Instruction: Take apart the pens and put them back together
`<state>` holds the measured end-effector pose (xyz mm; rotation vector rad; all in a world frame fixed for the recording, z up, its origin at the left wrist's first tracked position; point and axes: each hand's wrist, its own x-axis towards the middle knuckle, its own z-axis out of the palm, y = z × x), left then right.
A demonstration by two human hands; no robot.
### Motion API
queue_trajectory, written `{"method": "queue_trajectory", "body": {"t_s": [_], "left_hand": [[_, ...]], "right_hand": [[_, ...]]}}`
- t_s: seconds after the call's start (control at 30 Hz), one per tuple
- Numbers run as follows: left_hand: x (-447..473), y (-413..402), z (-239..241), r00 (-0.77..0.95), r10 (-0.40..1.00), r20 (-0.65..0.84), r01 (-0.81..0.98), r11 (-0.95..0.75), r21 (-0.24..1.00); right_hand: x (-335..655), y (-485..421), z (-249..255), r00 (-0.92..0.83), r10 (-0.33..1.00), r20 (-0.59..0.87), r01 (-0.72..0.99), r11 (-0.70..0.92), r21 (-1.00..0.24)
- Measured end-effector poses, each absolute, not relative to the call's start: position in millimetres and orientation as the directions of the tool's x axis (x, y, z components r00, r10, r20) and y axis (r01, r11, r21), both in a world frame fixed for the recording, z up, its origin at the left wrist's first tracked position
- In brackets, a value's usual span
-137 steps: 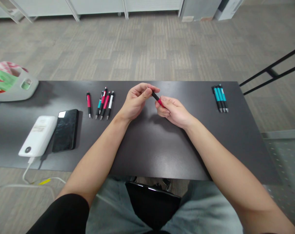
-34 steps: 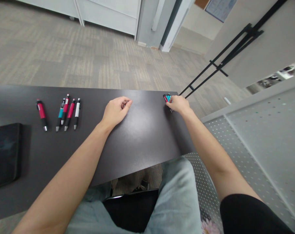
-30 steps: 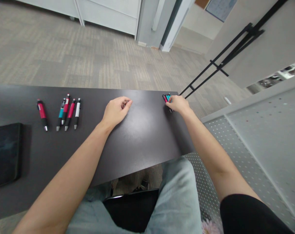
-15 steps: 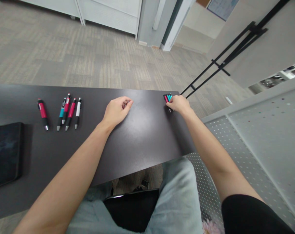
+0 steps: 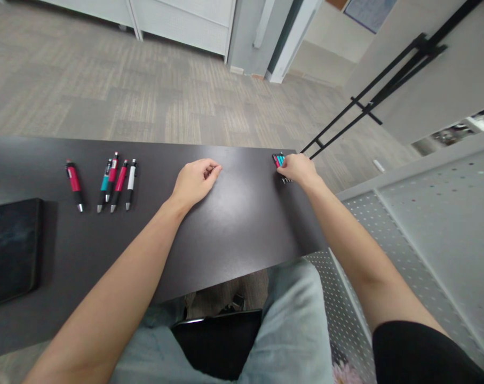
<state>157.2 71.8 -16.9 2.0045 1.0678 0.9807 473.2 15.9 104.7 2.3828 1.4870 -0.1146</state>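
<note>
At the table's far right corner, my right hand (image 5: pixel 298 168) is closed around a small bunch of red and teal pens (image 5: pixel 280 159). Its fingers cover their middles; ends and silver tips stick out on both sides. My left hand (image 5: pixel 196 178) rests on the dark table (image 5: pixel 233 229) near its far edge, fingers curled and nothing visible in them. Well to its left lie a white pen (image 5: pixel 130 185), a red pen (image 5: pixel 119 186), another red pen (image 5: pixel 112 176) and a teal pen (image 5: pixel 104 186), close together. Farther left is a single red pen (image 5: pixel 74 185).
A black tablet-like slab (image 5: pixel 12 250) lies at the table's left. Beyond the far right corner stands a black metal frame (image 5: pixel 370 104). A perforated light panel (image 5: pixel 437 234) rises on the right. My legs (image 5: pixel 293 320) are under the near edge.
The view has shifted slightly, so most things appear a little farther right. My right hand stays at the bunch, where more silver tips now show below its fingers. My left hand keeps its pose.
</note>
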Motion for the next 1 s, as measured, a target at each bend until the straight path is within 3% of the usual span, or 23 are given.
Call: {"method": "queue_trajectory", "body": {"t_s": [0.2,0.3,0.37,0.5,0.57,0.67,0.83,1.0], "left_hand": [[157,73,-18,0.4,0.864,0.305,0.38,-0.46,0.803],[158,72,-15,0.416,0.863,0.287,0.409,-0.459,0.788],[159,71,-12,0.428,0.86,0.278,0.423,-0.462,0.779],[159,68,-4,0.359,0.889,0.283,0.495,-0.439,0.75],[154,68,3,0.288,0.909,0.302,0.563,-0.416,0.714],[140,74,16,0.1,0.926,0.364,0.667,-0.334,0.666],[89,89,33,-0.223,0.873,0.433,0.701,-0.165,0.694],[12,71,27,-0.335,0.846,0.414,0.787,0.011,0.616]], "right_hand": [[466,13,108,0.439,0.869,-0.227,0.891,-0.387,0.239],[460,13,104,0.418,0.892,-0.17,0.904,-0.39,0.177],[451,15,94,0.381,0.919,-0.103,0.924,-0.381,0.013],[410,24,59,0.217,0.976,0.034,0.858,-0.174,-0.483],[385,29,41,0.212,0.973,0.087,0.787,-0.117,-0.606],[363,34,23,0.209,0.976,0.062,0.738,-0.116,-0.664],[368,40,14,0.163,0.986,0.038,0.708,-0.091,-0.7],[373,43,9,0.14,0.989,0.051,0.677,-0.058,-0.733]]}}
